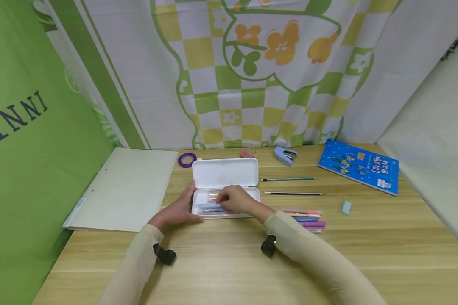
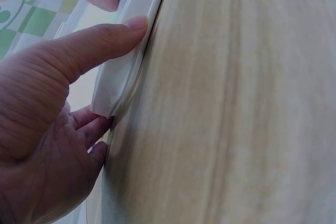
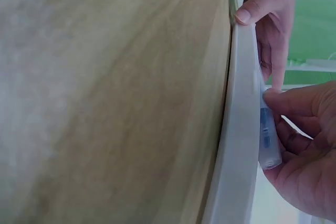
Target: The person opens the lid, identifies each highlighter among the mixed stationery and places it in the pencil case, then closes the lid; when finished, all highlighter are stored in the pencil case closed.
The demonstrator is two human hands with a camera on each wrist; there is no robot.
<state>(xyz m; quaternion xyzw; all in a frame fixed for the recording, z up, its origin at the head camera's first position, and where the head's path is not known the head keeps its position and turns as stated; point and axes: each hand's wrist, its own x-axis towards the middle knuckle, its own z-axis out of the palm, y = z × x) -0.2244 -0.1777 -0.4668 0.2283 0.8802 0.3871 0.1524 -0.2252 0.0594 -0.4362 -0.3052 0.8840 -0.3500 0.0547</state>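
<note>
A white pencil case lies open on the table, its lid tipped back, with several pens in its tray. My left hand grips the case's left front corner. In the left wrist view its thumb presses the front rim while the other fingers bend around the side. Over the tray, my right hand has thumb and fingers drawn together. The right wrist view shows those fingers pinching a pen with a translucent end and blue inside, just behind the front rim; its far part is hidden.
Several pens and markers lie right of the case, below two pencils. A light-blue eraser, blue book, blue stapler, pink binder clip and purple tape roll surround it. A cream folder lies left.
</note>
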